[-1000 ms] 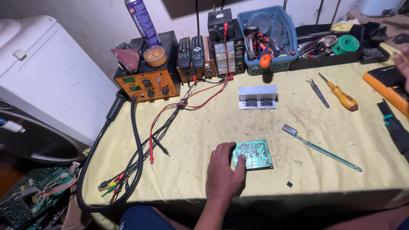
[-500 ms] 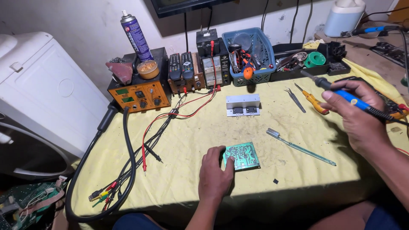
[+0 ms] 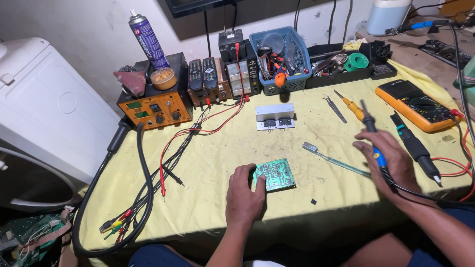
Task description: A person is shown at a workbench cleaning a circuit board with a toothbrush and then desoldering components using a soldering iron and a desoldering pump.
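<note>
Now left hand (image 3: pixel 243 198) pins green circuit board (image 3: pixel 275 174) flat; right hand (image 3: pixel 388 160) grips soldering iron (image 3: pixel 372 138), tip up.

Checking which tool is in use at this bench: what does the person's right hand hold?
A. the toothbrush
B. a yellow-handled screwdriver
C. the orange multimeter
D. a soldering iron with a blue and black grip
D: the right hand grips the soldering iron, tip raised, while the screwdriver, toothbrush and multimeter lie on the yellow cloth.
</note>
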